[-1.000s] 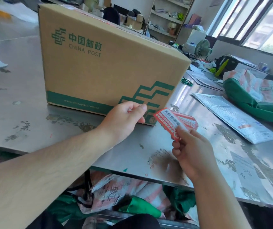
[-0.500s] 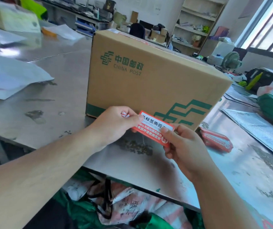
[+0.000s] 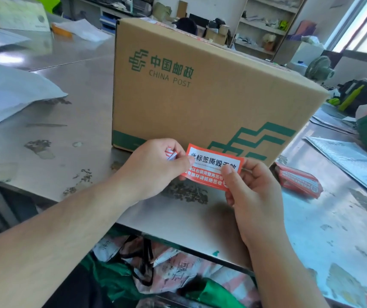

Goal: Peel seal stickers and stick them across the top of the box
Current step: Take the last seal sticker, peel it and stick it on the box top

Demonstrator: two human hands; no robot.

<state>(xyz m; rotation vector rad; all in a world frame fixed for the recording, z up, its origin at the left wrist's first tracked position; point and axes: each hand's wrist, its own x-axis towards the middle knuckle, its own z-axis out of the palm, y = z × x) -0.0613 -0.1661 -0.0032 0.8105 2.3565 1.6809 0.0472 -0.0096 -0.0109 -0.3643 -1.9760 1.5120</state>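
box [image 3: 200, 103]: stood upright on steel surface [image 3: 44, 156], top barely visible
sticker [image 3: 209, 166]: red/white, was held off the surface at box's 6 o'clock, near its front face
left hand [image 3: 156, 172]: pinched sticker's 9 o'clock end; also held white scrap [image 3: 171, 154], possibly backing
right hand [image 3: 253, 196]: pinched 3 o'clock end, thumb on top
sticker pack [image 3: 298, 182]: lay at right hand's 3 o'clock
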